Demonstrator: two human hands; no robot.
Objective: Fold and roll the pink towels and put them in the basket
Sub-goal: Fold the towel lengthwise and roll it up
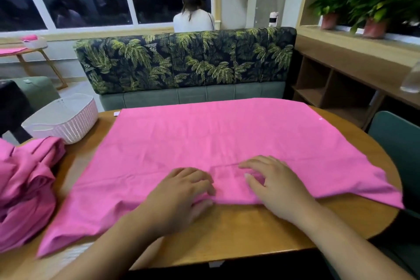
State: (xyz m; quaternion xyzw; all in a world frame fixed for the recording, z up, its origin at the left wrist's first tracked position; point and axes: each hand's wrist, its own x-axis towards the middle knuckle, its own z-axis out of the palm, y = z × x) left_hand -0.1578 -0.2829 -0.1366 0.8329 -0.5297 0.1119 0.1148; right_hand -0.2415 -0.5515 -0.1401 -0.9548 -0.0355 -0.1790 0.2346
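A large pink towel lies spread flat over the round wooden table. My left hand sits at the towel's near edge, fingers curled over it and thumb tucked under the hem, pinching the cloth. Just to its right, my right hand rests on the towel with its fingers spread and relaxed. A heap of crumpled pink towels sits at the table's left side. The white woven basket stands at the back left of the table and looks empty.
A leaf-patterned sofa back stands right behind the table, and a person sits beyond it facing away. A green chair is at the right edge. Wooden shelves with potted plants line the right wall.
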